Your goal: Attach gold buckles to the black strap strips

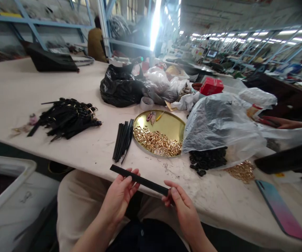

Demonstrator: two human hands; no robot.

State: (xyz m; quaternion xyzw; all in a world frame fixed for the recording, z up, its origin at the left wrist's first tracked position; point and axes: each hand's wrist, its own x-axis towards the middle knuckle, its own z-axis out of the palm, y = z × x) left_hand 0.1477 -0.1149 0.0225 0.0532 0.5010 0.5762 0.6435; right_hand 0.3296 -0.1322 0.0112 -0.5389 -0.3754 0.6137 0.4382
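A flat black strap [143,181] is stretched between my hands, over my lap at the table's front edge. My left hand [122,189] pinches it near its left part, with the thumb on top. At the right end, my right hand [177,197] is closed on the strap's tip. Just beyond lies a bundle of similar black strips [123,140]. Beside it, a round gold tray [172,122] carries a heap of small gold metal buckles [157,140], a pink-handled small tool [149,116] and a yellow pen-like tool [159,116].
A pile of black straps with metal fittings [68,119] lies at left. Black and clear plastic bags [122,87], a tape roll [146,103] and a red box [211,86] stand behind. At right are black pieces [208,159], a phone [281,208] and another person's hand [279,122].
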